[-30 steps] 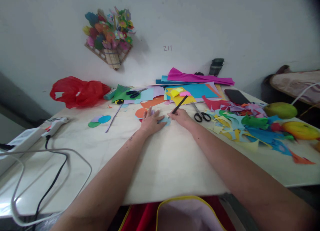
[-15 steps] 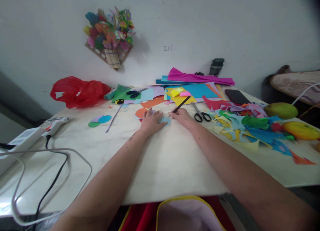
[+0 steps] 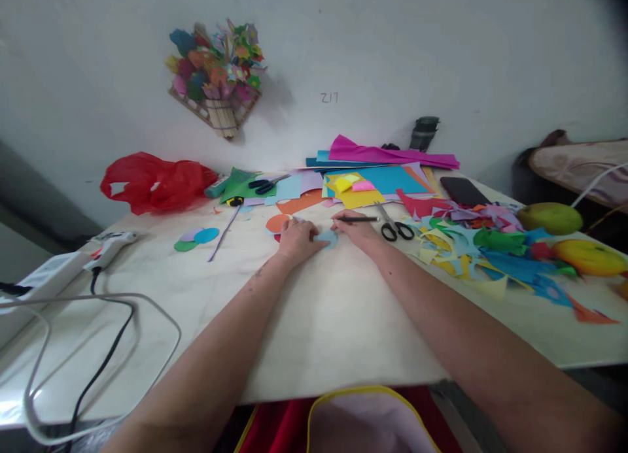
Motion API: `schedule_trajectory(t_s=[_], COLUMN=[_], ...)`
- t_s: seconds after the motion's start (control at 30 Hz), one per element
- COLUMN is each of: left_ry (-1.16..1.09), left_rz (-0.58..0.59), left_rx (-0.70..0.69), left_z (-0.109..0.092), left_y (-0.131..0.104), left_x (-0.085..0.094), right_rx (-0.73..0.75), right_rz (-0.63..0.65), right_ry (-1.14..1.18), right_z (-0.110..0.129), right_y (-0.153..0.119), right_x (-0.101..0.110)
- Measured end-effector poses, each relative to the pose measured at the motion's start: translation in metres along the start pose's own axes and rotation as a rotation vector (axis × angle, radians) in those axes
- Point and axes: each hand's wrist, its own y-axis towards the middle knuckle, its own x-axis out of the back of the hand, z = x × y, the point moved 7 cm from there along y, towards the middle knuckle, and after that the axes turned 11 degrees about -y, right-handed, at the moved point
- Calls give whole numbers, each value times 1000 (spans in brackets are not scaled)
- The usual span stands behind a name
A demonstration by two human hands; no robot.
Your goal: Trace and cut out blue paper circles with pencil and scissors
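My left hand (image 3: 297, 238) presses flat, gripping nothing, on the blue paper (image 3: 328, 238); my right hand (image 3: 357, 227) grasps a pencil (image 3: 360, 219) beside the scissors (image 3: 395, 227).

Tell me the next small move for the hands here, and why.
Probably set the pencil down: the right hand holds it lying nearly flat, tip off the light blue paper piece, which the left hand pins to the table.

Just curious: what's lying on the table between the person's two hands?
In the head view, a light blue paper piece lies between the left hand and right hand.
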Motion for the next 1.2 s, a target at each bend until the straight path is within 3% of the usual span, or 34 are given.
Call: schedule_trajectory(t_s=[0.27,0.57,0.83,1.2], left_ry=[-253,-646,-1178,-1234], left_rz=[-47,-101,-27,-46], left_rx=[61,71,260,279], left_z=[9,21,20,20], left_y=[0,3,-2,-1], left_x=[-3,-7,-10,-11], right_rx=[-3,15,90,59], right_rz=[5,25,-66,-139], right_ry=[-191,-53,47,107], right_z=[4,8,11,15], right_y=[-2,-3,0,-5], right_x=[2,-1,0,1])
